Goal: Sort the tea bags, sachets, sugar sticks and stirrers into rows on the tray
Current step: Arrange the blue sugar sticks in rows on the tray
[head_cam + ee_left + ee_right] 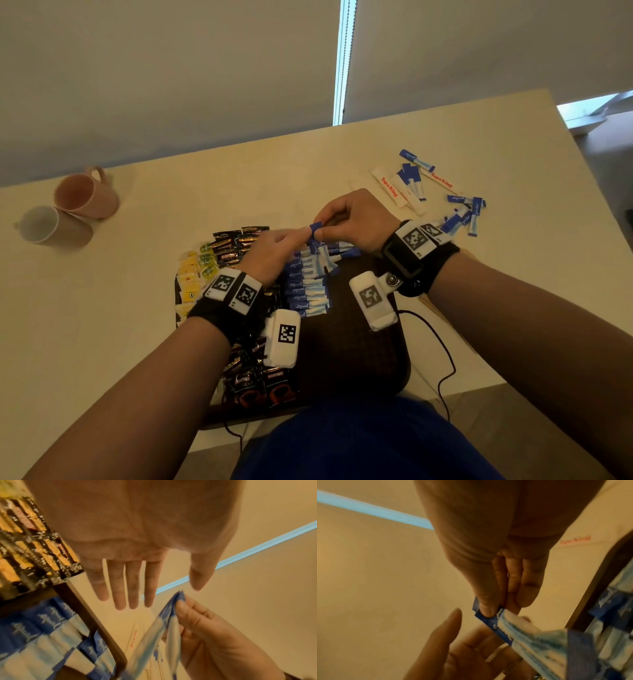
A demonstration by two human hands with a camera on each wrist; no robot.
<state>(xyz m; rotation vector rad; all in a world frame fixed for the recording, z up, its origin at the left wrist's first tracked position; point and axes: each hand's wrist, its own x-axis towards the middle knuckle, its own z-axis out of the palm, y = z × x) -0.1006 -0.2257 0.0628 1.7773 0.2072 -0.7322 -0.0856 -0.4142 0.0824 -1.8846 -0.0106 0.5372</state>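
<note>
A dark tray lies before me with yellow tea bags at its left, black sachets beside them, and a row of blue sugar sticks. Over the tray's far edge my right hand pinches a few blue sticks by their dark ends between thumb and fingers. In the left wrist view the sticks hang down from that pinch. My left hand is open just left of them, its fingers straight and holding nothing.
Loose blue sticks and white sugar sticks lie scattered on the table at the far right. Two mugs lie on their sides at the far left. A black cable trails off the tray's right side.
</note>
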